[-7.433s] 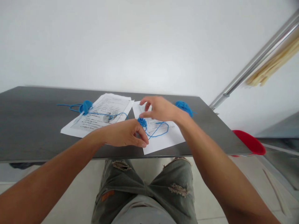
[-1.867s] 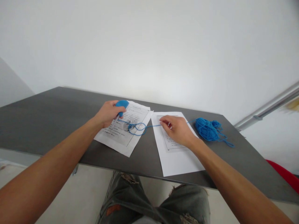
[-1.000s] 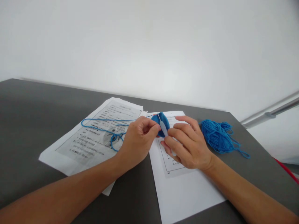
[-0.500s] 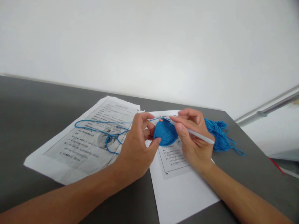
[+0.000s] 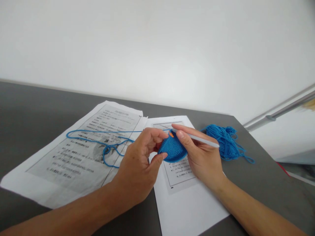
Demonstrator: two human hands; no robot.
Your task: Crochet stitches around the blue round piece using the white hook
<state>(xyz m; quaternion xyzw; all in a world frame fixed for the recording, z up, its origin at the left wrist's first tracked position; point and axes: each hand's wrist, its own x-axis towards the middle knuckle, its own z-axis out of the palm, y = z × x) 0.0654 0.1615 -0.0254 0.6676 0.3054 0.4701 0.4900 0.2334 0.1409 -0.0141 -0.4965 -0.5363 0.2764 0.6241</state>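
Observation:
A round blue crocheted piece [image 5: 173, 149] is pinched at its left edge between the thumb and fingers of my left hand [image 5: 144, 157]. An orange marker [image 5: 171, 134] sits at its top edge. My right hand [image 5: 203, 152] grips a crochet hook by its pale handle [image 5: 205, 141], and the thin metal tip points left above the piece. Blue yarn [image 5: 103, 131] runs from my left hand out to the left and loops back over a printed sheet.
A bundle of blue yarn [image 5: 223, 142] lies right of my right hand on the dark table [image 5: 256, 190]. Printed sheets [image 5: 81, 141] lie at the left, and another sheet [image 5: 184, 206] is under the hands. A white wall [image 5: 157, 59] stands behind.
The view has shifted slightly. The hook now lies flatter, its metal tip showing left above the piece. The crocheted piece sits a little lower in the picture, and more of the orange marker shows.

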